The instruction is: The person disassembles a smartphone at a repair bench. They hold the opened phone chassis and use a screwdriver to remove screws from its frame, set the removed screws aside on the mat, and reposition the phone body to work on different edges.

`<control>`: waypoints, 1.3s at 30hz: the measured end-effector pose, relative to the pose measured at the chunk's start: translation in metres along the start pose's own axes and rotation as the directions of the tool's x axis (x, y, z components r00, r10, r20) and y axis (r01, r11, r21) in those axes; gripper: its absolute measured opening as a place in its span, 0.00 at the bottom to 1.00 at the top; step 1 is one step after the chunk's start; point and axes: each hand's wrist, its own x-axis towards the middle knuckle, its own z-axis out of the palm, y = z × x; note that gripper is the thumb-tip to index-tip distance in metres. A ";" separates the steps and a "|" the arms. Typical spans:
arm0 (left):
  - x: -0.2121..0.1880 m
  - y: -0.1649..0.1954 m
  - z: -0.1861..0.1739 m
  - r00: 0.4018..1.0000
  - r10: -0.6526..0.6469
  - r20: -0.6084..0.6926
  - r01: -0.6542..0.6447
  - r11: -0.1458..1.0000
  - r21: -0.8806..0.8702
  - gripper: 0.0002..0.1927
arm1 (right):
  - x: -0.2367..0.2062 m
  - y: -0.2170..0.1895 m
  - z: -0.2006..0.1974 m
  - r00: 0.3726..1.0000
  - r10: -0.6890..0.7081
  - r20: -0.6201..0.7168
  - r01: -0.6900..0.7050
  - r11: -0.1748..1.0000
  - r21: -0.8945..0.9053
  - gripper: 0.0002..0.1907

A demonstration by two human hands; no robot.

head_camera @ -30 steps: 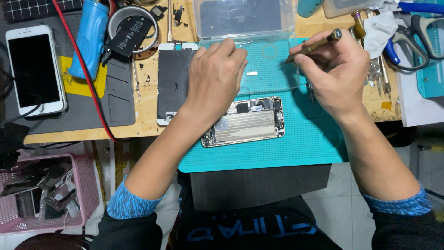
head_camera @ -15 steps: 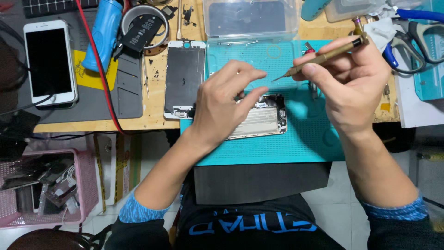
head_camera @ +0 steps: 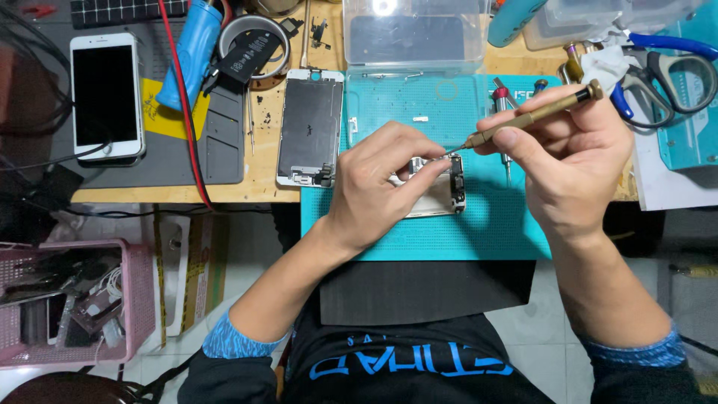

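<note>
At the middle of the frame the left hand [head_camera: 374, 183] lies over an opened phone body [head_camera: 441, 191], fingers curled down and pinching its upper edge; the phone body rests flat on a teal work mat [head_camera: 449, 232] that overhangs the front edge of the desk [head_camera: 262, 168]. The right hand [head_camera: 568, 161], at centre right, grips a brass precision screwdriver [head_camera: 531, 116] between thumb and fingers, the handle tilted up toward the upper right and the tip touching the phone body just beside the left fingertips.

Left of the mat, a detached screen panel [head_camera: 308, 127] lies face down on the desk. Farther to the upper left, a white smartphone [head_camera: 106, 97] sits face up on a grey mat [head_camera: 179, 161], with a blue tool [head_camera: 191, 52] and a red cable [head_camera: 183, 97] beside it. A clear plastic box [head_camera: 415, 34] stands at the top centre, above the teal work mat. Blue-handled scissors [head_camera: 666, 71] lie at the upper right. At the lower left, below the desk, a pink basket [head_camera: 138, 299] holds phone parts.
</note>
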 end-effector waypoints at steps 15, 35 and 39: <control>0.001 0.001 -0.001 0.996 0.086 -0.010 -0.085 0.990 0.113 0.04 | -0.001 -0.007 0.004 0.999 -0.024 0.025 0.024 0.999 -0.020 0.12; 0.000 -0.001 0.002 0.991 0.132 0.007 -0.130 0.963 0.238 0.04 | -0.008 -0.022 0.017 0.985 -0.136 0.105 0.162 0.939 -0.304 0.11; -0.002 -0.002 0.004 0.993 0.121 0.010 -0.119 0.959 0.256 0.04 | -0.010 -0.023 0.018 0.982 -0.145 0.119 0.176 0.930 -0.322 0.11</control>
